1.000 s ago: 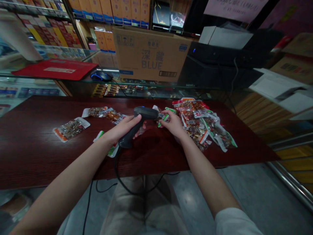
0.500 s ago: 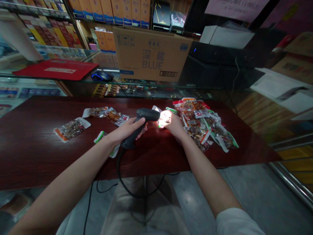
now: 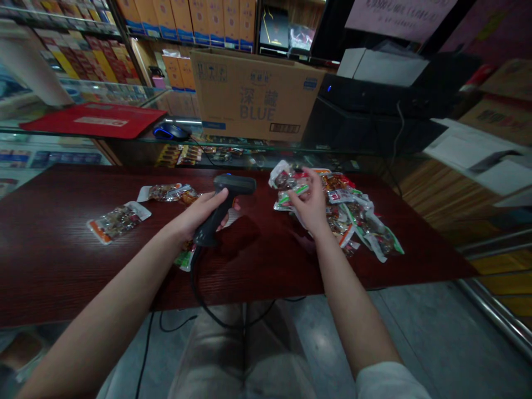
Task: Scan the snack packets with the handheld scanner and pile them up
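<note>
Seen from the person's head camera, both bare forearms reach out over a dark red wood tabletop (image 3: 266, 266). The left hand (image 3: 199, 216) is closed around the grip of a black handheld barcode scanner (image 3: 218, 213), with the thumb lying along its upper side and the scanner's head pointing toward 3 o'clock. A black cable (image 3: 195, 282) drops from its base past the table's near edge.

The right hand (image 3: 311, 202) is open, its fingers (image 3: 305, 180) spread over a heap of sealed snack packets (image 3: 353, 216) at about 2 o'clock from the scanner. The fingertips lie over a small clear packet with a green stripe (image 3: 291, 197), though whether they touch it is hard to tell.

Open tabletop separates the scanner from the heap. A green-edged packet (image 3: 185, 259) sits just below the left hand. Two more packets (image 3: 168, 193) (image 3: 116, 221) lie at 10 and 9 o'clock. Beyond the table's far edge stands a glass counter (image 3: 83, 130).
</note>
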A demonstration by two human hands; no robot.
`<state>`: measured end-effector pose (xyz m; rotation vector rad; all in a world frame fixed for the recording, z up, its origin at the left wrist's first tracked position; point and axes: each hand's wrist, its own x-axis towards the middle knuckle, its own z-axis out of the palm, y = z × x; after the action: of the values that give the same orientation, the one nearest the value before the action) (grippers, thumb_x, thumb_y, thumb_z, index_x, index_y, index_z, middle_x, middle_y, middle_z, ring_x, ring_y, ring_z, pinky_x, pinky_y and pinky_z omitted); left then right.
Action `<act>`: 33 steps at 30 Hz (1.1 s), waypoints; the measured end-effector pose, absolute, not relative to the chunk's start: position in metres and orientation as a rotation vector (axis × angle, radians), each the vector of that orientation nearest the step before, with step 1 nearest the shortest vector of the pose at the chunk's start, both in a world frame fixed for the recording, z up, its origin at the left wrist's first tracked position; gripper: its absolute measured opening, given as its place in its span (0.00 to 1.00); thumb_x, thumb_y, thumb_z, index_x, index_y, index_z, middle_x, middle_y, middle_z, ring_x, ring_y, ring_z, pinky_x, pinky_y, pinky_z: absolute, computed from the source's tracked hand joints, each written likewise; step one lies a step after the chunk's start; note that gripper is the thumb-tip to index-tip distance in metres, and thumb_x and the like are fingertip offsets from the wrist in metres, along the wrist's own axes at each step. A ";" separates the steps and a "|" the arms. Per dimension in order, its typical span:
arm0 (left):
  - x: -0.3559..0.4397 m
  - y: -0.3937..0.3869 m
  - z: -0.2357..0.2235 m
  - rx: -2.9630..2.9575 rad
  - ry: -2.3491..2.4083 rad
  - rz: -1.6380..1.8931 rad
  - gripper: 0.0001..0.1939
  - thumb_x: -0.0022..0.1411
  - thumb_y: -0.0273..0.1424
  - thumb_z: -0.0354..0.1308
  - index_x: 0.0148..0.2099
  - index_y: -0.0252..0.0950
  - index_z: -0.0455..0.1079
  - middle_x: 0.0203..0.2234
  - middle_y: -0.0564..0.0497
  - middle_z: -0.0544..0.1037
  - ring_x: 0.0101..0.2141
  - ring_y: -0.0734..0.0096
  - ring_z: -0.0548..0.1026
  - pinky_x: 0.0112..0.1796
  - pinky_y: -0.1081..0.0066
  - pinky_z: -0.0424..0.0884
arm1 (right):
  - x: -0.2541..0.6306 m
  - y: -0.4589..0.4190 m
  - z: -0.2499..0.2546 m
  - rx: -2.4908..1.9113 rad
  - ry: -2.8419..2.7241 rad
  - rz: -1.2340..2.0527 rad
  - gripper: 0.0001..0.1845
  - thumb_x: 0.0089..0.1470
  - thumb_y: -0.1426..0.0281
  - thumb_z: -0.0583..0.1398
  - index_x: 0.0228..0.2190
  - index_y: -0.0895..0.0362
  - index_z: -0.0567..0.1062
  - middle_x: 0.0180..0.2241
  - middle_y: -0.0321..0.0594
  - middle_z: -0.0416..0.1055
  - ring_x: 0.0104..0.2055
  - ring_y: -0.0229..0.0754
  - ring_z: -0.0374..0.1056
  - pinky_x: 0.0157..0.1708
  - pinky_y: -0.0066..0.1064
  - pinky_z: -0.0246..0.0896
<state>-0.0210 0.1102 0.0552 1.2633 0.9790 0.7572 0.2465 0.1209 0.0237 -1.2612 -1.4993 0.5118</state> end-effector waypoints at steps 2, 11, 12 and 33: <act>-0.028 0.115 0.056 1.232 1.021 0.797 0.32 0.55 0.58 0.56 0.40 0.31 0.70 0.15 0.53 0.70 0.15 0.76 0.66 0.16 0.77 0.61 | 0.261 0.118 0.032 -1.335 -1.443 0.224 0.33 0.56 0.66 0.55 0.62 0.48 0.55 0.54 0.46 0.66 0.46 0.47 0.72 0.40 0.41 0.74; -0.041 0.123 0.068 1.114 1.196 0.870 0.25 0.64 0.50 0.52 0.39 0.31 0.71 0.15 0.53 0.71 0.15 0.77 0.68 0.18 0.77 0.63 | 0.312 0.120 0.032 -1.753 -1.185 -0.331 0.21 0.56 0.65 0.54 0.51 0.56 0.68 0.49 0.50 0.68 0.54 0.55 0.63 0.54 0.57 0.54; -0.040 0.123 0.070 1.105 1.216 0.875 0.24 0.66 0.49 0.51 0.39 0.31 0.71 0.15 0.53 0.70 0.15 0.77 0.68 0.19 0.77 0.64 | 0.310 0.120 0.031 -1.835 -1.179 -0.324 0.20 0.56 0.63 0.55 0.50 0.55 0.70 0.49 0.50 0.68 0.54 0.57 0.61 0.54 0.60 0.51; -0.034 0.115 0.079 1.165 1.300 0.862 0.24 0.67 0.47 0.48 0.42 0.30 0.73 0.15 0.52 0.69 0.15 0.77 0.66 0.18 0.76 0.61 | 0.298 0.121 0.023 -1.916 -1.367 -0.327 0.13 0.55 0.65 0.56 0.42 0.54 0.74 0.50 0.49 0.65 0.56 0.58 0.55 0.57 0.68 0.37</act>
<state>-0.0344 0.1153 0.0793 1.1654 1.3004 0.8623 0.2982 0.1210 0.0231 -1.9158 -1.3670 -0.3270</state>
